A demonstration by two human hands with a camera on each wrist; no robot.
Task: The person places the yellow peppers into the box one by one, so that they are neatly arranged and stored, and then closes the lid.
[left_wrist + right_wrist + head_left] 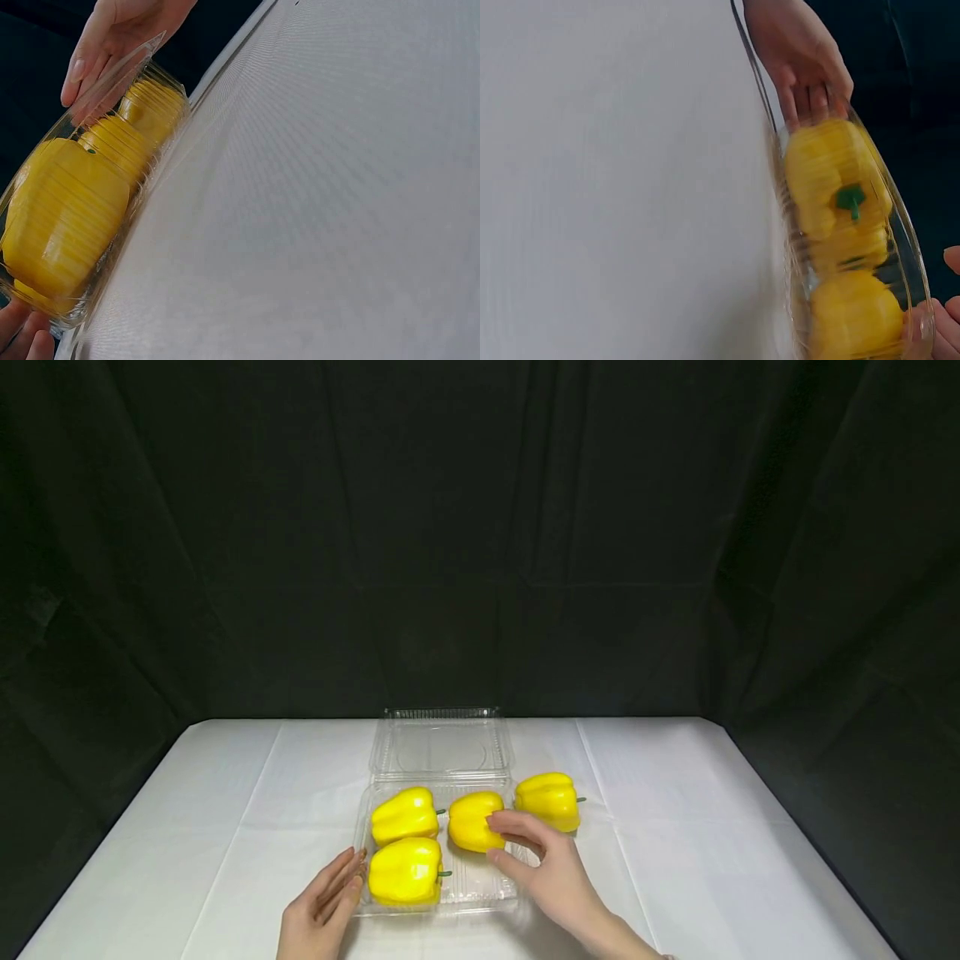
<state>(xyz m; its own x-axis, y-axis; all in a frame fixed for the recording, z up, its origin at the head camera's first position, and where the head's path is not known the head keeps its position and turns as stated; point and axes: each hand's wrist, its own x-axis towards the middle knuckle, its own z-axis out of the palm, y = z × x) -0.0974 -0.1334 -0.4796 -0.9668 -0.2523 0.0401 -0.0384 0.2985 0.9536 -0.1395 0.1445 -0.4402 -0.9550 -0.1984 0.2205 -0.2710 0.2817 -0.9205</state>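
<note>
Three yellow bell peppers sit in a clear plastic clamshell container [483, 893]: one rear left [403, 817], one front left [405, 870] and one on the right [472, 821]. My left hand [318, 906] rests along the container's left wall, its fingers fairly straight. At the right pepper is my right hand [551, 868], its fingertips at the pepper's right end and its thumb spread apart below. Through the ribbed wall in the right wrist view, a green stem [850, 199] shows on a pepper. The left wrist view has a large pepper [67, 217] behind the clear plastic.
Raised behind the base is the container's open lid [441, 747]. A fourth yellow pepper [549, 800] lies just outside the container's right rear side, stem to the right. White cloth [225, 827] covers the table, and a black curtain [450, 543] hangs behind and at both sides.
</note>
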